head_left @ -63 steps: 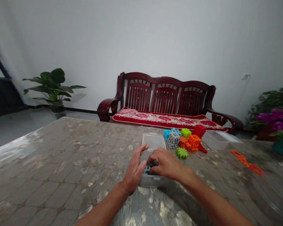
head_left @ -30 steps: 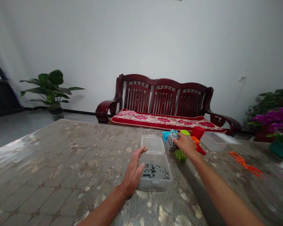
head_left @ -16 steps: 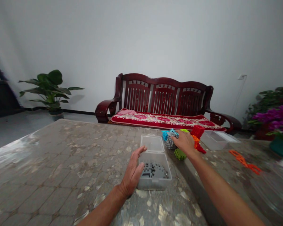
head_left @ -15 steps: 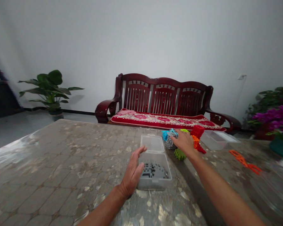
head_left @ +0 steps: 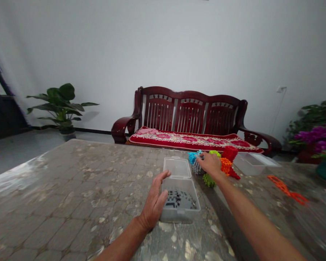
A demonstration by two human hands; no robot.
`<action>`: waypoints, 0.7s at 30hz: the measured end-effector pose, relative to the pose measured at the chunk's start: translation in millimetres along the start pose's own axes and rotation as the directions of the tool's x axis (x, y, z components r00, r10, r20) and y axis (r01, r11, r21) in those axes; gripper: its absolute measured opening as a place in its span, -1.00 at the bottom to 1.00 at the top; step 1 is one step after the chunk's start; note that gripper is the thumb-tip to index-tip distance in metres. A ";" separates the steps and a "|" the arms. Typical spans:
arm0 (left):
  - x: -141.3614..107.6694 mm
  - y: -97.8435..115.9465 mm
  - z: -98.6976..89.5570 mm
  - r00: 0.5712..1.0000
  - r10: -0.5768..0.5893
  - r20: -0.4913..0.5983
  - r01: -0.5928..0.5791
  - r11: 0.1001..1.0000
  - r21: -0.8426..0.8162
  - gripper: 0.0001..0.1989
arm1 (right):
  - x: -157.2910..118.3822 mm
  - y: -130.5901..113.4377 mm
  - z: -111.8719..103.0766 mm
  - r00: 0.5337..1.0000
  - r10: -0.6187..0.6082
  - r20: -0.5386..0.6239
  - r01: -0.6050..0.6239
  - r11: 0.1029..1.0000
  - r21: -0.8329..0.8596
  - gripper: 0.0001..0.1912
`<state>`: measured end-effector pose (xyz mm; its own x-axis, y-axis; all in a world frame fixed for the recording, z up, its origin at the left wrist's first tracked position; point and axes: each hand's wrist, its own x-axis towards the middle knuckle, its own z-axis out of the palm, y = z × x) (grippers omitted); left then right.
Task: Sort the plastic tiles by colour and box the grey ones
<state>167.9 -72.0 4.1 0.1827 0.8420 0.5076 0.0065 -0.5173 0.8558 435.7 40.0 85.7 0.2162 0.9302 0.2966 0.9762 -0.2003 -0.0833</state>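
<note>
My left hand [head_left: 154,201] rests against the left side of an open clear plastic box [head_left: 180,216], fingers apart. Gray interlocking pieces [head_left: 176,198] lie inside it, and its lid [head_left: 177,168] is folded back beyond. My right hand [head_left: 210,164] reaches to a gray cylinder of joined pieces [head_left: 197,168], fingers bent at its top; what they pinch, if anything, is too small to tell. Blue pieces [head_left: 192,157] touch the cylinder's left side. Green pieces [head_left: 208,180], orange pieces [head_left: 226,165] and a red cluster [head_left: 229,153] stand around my right hand.
A second clear box [head_left: 248,165] stands right of the red cluster. An orange chain [head_left: 288,190] lies on the patterned table [head_left: 70,188] at the right, near blurred clear plastic. Purple flowers [head_left: 322,139] are at the right edge; a wooden bench [head_left: 190,112] stands behind.
The whole view has shifted slightly, moving the scene a little right and down. My right hand's fingers stay at the gray cylinder's top, and my left hand remains by the box.
</note>
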 end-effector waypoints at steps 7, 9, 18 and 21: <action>0.2 -0.3 0.6 1.000 0.016 -0.006 -0.016 1.000 0.005 -0.44 | -18.5 4.6 -3.7 0.990 0.017 -0.137 0.057 0.855 0.515 -0.53; 0.1 -0.4 0.9 1.000 0.013 -0.004 -0.013 1.000 0.011 -0.44 | -34.4 3.2 -11.5 0.988 -0.090 -0.124 0.151 0.704 0.694 -0.53; -0.4 -0.9 2.5 1.000 0.005 -0.007 -0.005 1.000 -0.005 -0.44 | -112.9 -29.2 -44.8 0.804 -0.595 0.002 0.375 0.510 0.774 -0.60; -0.6 -1.9 2.3 1.000 0.014 -0.008 -0.014 1.000 0.002 -0.44 | -117.2 -35.5 -38.5 0.738 -0.674 0.035 0.397 0.476 0.785 -0.63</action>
<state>170.0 -71.9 2.0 0.1753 0.8358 0.5203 0.0057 -0.5293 0.8484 376.3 -73.8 90.5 -0.4987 0.8325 0.2414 0.5360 0.5150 -0.6689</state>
